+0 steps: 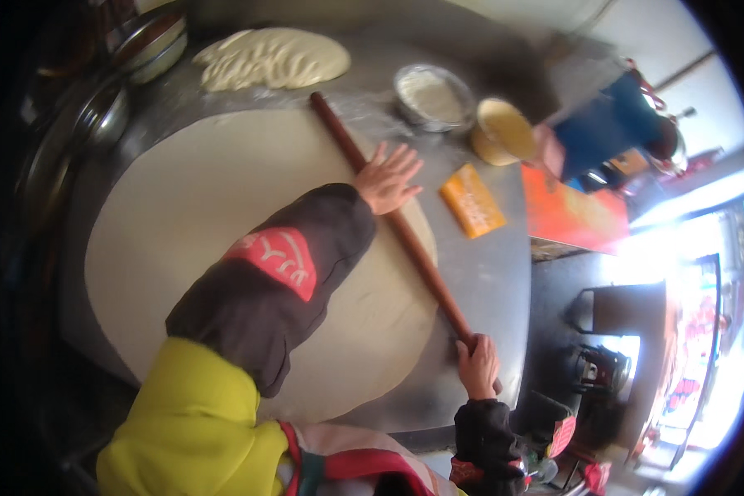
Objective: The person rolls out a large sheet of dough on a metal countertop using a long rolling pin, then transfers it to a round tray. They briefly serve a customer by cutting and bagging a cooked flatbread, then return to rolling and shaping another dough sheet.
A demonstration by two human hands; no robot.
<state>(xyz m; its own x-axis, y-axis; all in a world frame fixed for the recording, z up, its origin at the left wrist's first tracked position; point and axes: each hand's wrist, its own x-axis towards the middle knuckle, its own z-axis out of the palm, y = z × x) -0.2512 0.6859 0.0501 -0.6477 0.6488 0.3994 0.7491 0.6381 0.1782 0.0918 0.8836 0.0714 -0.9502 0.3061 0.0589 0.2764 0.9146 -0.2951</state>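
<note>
Lying across the right side of the dough sheet [215,182] in the head view, the rolling pin [426,269] bears the left hand [387,179], flat with fingers splayed; the right hand [479,367] grasps its nearer end, beyond the sheet. Pin judged stiff, best gripped near its ends; sheet judged soft, easily torn.

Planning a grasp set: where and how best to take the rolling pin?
Rolling pin: probably its bare far end, from above, closing across it, since it's long, round and lies diagonally over the dough sheet. The left hand rests open on its far half; the right hand holds the near end.
</note>
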